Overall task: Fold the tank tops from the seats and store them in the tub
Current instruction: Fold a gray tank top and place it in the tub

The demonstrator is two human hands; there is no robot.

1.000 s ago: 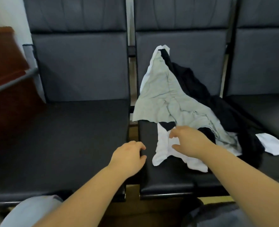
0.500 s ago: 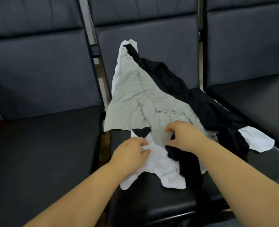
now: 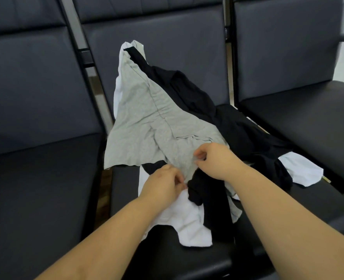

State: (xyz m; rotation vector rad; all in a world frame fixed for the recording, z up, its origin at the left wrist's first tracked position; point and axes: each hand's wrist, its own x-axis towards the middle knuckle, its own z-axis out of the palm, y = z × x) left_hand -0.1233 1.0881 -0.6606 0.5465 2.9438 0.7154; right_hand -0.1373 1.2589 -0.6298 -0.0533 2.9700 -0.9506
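Tank tops heaped on middle seat (image 3: 126,190): grey tank top (image 3: 147,126) uppermost, over black one (image 3: 233,126) and white one (image 3: 185,221). Right hand (image 3: 217,160) and left hand (image 3: 163,185) both pinch the grey top's lower edge.

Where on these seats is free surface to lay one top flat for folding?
The left seat cushion is bare, bordered by its backrest and the gap beside the pile. The right seat is bare too. The middle seat is crowded with grey, black and white tops.
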